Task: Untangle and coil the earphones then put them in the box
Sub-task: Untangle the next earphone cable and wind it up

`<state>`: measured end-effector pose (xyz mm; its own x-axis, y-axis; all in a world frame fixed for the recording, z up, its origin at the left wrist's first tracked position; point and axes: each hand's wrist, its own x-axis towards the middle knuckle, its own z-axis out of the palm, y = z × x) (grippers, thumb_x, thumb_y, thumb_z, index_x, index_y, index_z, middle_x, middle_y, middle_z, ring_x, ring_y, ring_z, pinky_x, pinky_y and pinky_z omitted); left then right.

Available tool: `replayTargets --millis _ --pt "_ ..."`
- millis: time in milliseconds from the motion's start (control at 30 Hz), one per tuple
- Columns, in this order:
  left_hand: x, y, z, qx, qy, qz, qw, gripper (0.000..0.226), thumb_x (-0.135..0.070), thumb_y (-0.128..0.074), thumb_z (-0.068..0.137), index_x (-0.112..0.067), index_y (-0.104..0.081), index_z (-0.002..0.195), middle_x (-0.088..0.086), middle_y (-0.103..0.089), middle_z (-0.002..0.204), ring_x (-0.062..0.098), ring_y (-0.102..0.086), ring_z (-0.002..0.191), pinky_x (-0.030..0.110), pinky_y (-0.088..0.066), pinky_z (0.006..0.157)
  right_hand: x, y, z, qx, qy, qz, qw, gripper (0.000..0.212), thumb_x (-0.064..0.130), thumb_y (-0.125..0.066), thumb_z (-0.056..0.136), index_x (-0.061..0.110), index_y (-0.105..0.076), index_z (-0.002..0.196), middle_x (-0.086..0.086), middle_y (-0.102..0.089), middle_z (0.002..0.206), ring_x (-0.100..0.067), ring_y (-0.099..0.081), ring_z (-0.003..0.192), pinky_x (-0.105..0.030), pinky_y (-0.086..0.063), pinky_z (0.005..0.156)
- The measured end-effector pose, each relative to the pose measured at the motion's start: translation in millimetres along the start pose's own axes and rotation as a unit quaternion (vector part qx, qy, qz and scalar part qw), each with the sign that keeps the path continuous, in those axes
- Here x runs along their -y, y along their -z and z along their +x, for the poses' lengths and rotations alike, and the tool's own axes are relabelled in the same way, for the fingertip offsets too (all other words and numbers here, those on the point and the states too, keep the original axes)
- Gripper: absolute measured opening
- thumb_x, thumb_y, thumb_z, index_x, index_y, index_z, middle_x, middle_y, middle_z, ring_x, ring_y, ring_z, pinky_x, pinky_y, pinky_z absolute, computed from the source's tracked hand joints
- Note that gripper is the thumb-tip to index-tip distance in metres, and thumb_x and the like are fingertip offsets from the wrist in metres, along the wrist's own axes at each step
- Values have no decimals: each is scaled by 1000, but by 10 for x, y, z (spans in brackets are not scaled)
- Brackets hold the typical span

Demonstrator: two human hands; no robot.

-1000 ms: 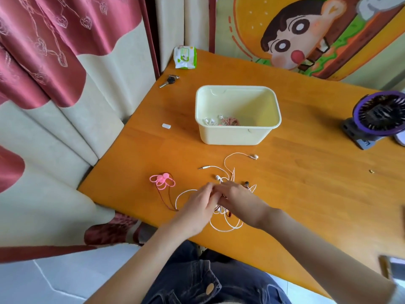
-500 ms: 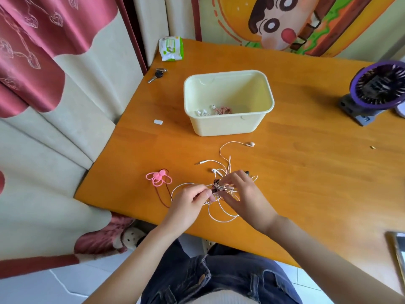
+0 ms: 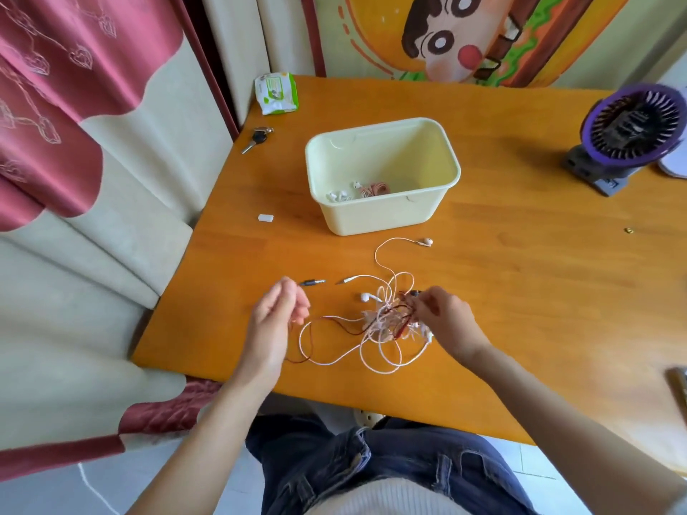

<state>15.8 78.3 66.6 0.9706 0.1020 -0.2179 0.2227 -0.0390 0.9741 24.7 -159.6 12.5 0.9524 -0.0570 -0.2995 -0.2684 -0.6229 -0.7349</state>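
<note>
The earphones are a tangle [image 3: 386,317] lying on the table [image 3: 520,291] just in front of the box [image 3: 386,221], with several white cords and one dark red cord [image 3: 342,326] knotted together. My right hand [image 3: 446,317] pinches into the right side of the knot with thumb and fingertips. My left hand [image 3: 277,321] is held out to the left with its fingers curled. It seems to pinch the dark cord just behind its plug [image 3: 313,282], though I cannot see the contact clearly.

I judge the step to be freeing the dark cord from the white ones. To do it well, I would hold the knot down lightly with the right hand and draw the plug end out with the left, low over the table and slowly. A hard pull will cinch the knot, so where the cord catches I would stop, loosen that loop with my right fingertips and feed the plug back through it. The loose white earbud [image 3: 427,241] near the box should stay clear of the loops. One coiled pair [image 3: 375,188] already lies inside the box, so there is room for the next.
</note>
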Motion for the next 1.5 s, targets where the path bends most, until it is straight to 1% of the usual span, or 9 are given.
replayTargets --millis 100,200,333,467,567,733,900,1233,1500 --pt "-85 122 96 4 23 11 1000 39 -37 -46 95 -15 -50 62 -12 -44 50 9 -37 54 23 -38 70 -97 49 -12 -3 -8 -2 1000 11 11 -52 93 12 -56 83 5 -58 65 -19 -48 61 -21 -35 53" --pt "-35 120 147 11 35 161 986 40 -26 -42 99 -13 -52 63 -14 -46 47 7 -40 52 14 -34 55 -41 20 -17 -11 4 18 1000 10 14 -53 93 15 -54 83 -3 -61 71 -21 -49 63 -27 -35 57" --pt "140 79 205 61 -7 379 923 36 -24 -42 99 -19 -61 69 11 -54 71 20 -43 52 22 -27 51 94 -45 -30 -5 34 47 998 10 17 -53 94 15 -54 83 -4 -62 71 -13 -46 57 -21 -35 53" --pt "246 -15 245 108 0 526 843 30 -26 -36 100 -14 -61 111 3 -50 101 21 -50 96 28 -36 80 253 -100 -75 18 65 81 994 12 16 -51 95 16 -54 84 5 -59 67 -3 -47 53 -14 -36 52" --pt "211 -166 198 133 -6 470 872 38 -31 -35 100 -12 -40 133 3 -46 115 19 -44 111 26 -36 92 375 -116 -99 33 94 83 992 15 15 -52 95 22 -52 82 11 -59 67 0 -50 56 -12 -38 55" --pt "76 -332 140 154 51 260 952 21 -37 -39 99 -23 -52 108 2 -56 100 16 -54 84 17 -37 66 496 -135 -151 70 143 70 985 23 14 -51 95 32 -49 81 16 -58 68 -2 -52 64 -13 -39 61" --pt "93 -271 167 192 92 190 958 16 -34 -49 96 -22 -59 94 -2 -61 95 8 -56 85 19 -38 72 502 -140 -174 67 153 99 981 20 15 -50 96 31 -49 84 13 -63 77 -6 -59 74 -19 -47 69" --pt "98 -274 100 169 -84 174 966 9 -18 -58 92 -13 -58 84 -5 -61 74 8 -56 67 20 -43 62 648 -127 -205 147 92 247 953 11 20 -53 93 9 -54 92 12 -62 73 3 -58 67 -11 -42 64" --pt "-22 -233 88 146 11 69 987 16 -15 -44 98 -14 -49 83 -17 -53 63 2 -37 54 14 -33 54 569 -148 -195 112 135 108 979 12 14 -55 93 22 -60 87 3 -64 75 -5 -55 64 -12 -42 62"
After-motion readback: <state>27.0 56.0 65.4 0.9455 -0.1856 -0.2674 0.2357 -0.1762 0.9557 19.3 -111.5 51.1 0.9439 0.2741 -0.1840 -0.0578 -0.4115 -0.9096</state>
